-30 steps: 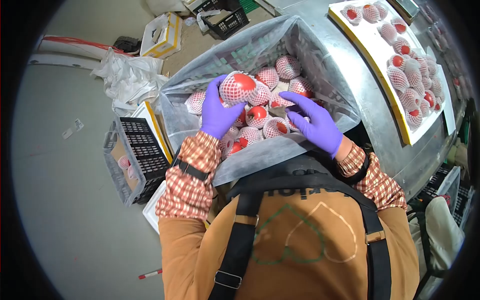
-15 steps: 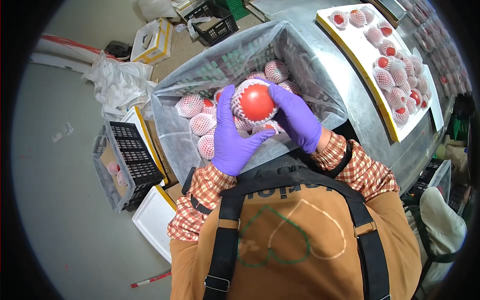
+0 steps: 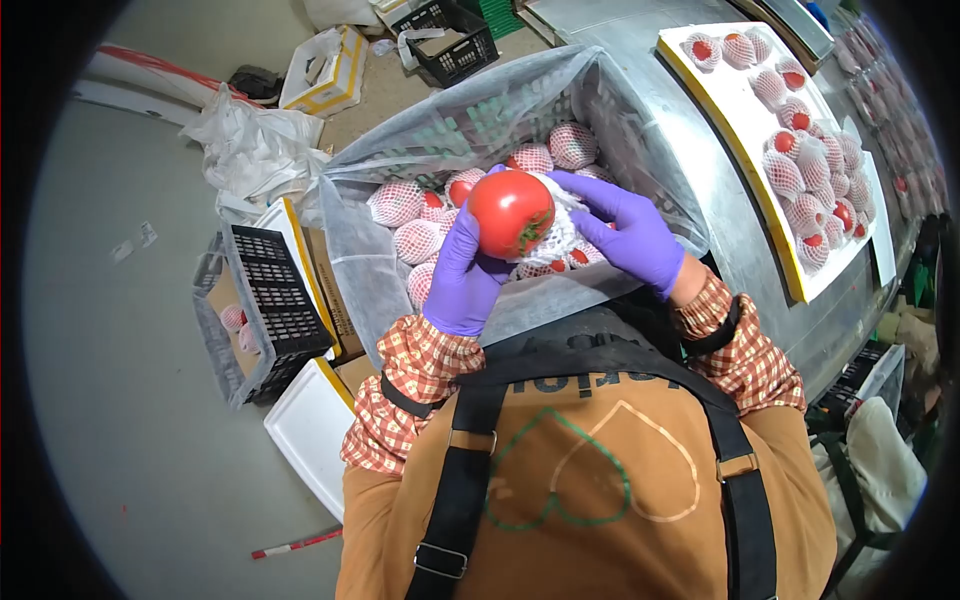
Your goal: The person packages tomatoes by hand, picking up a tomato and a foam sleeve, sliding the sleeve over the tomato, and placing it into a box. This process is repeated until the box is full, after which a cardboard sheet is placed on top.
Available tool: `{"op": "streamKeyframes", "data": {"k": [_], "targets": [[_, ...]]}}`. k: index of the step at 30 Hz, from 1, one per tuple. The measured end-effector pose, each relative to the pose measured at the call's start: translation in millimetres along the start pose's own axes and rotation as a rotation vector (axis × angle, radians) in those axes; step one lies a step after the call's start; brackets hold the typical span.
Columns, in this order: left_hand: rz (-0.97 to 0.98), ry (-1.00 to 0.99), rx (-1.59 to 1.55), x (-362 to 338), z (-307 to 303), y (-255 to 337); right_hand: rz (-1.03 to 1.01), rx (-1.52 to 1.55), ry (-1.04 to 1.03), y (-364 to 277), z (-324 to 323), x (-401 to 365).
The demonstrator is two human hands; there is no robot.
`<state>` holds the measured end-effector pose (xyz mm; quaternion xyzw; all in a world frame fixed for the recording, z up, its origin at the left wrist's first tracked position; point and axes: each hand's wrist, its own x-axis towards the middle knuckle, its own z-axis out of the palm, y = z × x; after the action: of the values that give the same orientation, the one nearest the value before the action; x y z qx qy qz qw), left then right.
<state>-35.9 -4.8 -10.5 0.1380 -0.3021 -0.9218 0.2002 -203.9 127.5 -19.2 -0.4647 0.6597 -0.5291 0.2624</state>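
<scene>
A bare red tomato point(image 3: 505, 208) with its green stem end showing sits in my left hand point(image 3: 467, 277), which wears a purple glove. My right hand point(image 3: 637, 232), gloved too, pinches a white foam net point(image 3: 563, 228) bunched against the tomato's right side. Both hands are over a crate lined with pale translucent sheeting point(image 3: 370, 290). Inside it lie several net-wrapped tomatoes point(image 3: 417, 241), partly hidden by my hands.
On the metal table point(image 3: 690, 130) at the right lies a white foam tray with a yellow edge point(image 3: 735, 115), bearing several netted tomatoes. At the left stand a black crate point(image 3: 275, 290) and white plastic sheeting point(image 3: 245, 150).
The foam net has come off the tomato and is bunched in my right hand. The tomato has turned, showing its stem end, and my right hand has moved to the right.
</scene>
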Motion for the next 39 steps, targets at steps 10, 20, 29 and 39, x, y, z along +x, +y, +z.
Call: {"op": "streamKeyframes", "data": {"k": [10, 20, 29, 39], "targets": [[0.254, -0.011, 0.988, -21, -11, 9, -0.087, 0.050, 0.100, -21, 2, 21], [0.644, 0.563, 1.383, -83, -50, 72, -0.366, -0.125, -0.358, -56, 92, 17], [0.946, 1.354, 1.048, -203, -273, 195, -0.177, -0.163, -0.516, -26, 96, 15], [-0.368, 1.488, 1.659, -249, -443, 290, -0.091, -0.551, -0.287, -22, 68, -18]]}}
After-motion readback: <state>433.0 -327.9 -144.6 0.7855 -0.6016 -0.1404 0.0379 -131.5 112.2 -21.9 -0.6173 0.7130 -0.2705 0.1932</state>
